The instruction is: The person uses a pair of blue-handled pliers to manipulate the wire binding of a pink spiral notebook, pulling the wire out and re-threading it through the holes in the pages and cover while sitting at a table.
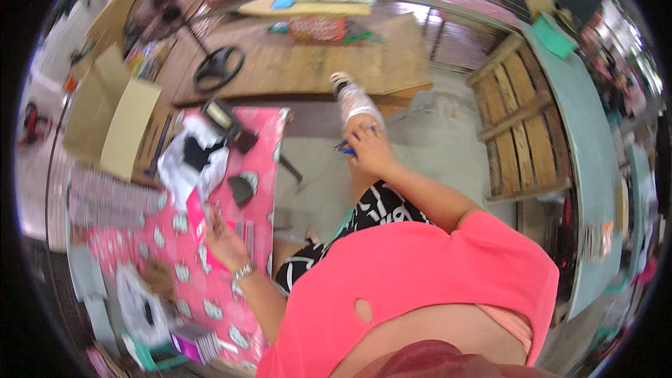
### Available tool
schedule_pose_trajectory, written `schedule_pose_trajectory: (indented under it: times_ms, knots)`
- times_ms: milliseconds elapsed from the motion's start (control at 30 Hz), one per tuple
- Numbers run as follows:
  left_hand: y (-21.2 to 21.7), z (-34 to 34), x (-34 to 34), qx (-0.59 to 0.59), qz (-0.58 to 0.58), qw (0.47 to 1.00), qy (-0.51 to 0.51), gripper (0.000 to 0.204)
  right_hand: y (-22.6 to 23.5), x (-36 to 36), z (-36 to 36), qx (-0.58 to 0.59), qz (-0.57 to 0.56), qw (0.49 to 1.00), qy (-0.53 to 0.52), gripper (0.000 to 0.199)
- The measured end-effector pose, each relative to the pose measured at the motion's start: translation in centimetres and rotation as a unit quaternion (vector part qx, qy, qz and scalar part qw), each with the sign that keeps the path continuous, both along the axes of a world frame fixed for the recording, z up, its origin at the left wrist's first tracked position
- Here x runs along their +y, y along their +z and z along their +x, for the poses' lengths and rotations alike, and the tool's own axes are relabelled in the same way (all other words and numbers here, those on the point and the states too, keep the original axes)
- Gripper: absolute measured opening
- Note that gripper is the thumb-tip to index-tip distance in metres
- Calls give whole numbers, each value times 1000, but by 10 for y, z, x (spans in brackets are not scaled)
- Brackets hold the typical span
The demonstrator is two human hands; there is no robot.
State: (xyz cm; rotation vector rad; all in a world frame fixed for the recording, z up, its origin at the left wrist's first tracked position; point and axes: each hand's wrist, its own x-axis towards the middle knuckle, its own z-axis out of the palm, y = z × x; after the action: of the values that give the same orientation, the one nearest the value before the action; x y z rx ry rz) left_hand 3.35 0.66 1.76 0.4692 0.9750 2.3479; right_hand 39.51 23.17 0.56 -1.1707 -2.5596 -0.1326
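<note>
While the left hand (225,241) holds a pink card (197,215) between thumb and fingers over the table (260,168), near its right edge, the right hand (369,147) rests on the knee (362,123), its fingers curled around a small blue tool (349,151). Lifting the card clear of the cloth probably makes it easier to see and turn, and the knee likely serves as a handy rest for the tool. More pink pieces (243,231) lie beneath the left hand, perhaps placed there for easy reach; a dark grey piece (243,190) lies farther along toward the table's far edge, where a white bag (183,175) and a black device (227,124) sit. The card looks flat, narrow and bright pink, with a paler patch near the fingers; blur hides its finer detail. Only bits of the tool show, so its exact kind is unclear.
</note>
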Motion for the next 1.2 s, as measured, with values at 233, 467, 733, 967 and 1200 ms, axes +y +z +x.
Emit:
schedule_pose_trajectory:
  times_ms: [233, 467, 733, 967, 1200]
  knots:
    - [4, -8, -10, -91, 27, 995, 13, 36, -12, -8, -60, -38, -152, 988, 13, 46]
    - [7, 1, -8, -158, 89, 983, -19, 36, 31, -50, -124, 256, -346, 866, 256, 46]
    - [36, 14, -9, -180, 33, 983, 3, 31, 87, -89, -233, 121, -196, 865, 446, 46]
    - [40, 16, -5, -172, 22, 985, 9, 32, 95, -82, -259, 93, -46, 875, 473, 45]
    - [47, 19, -5, -178, -4, 984, 28, 35, 105, -83, -264, 55, 13, 877, 478, 49]
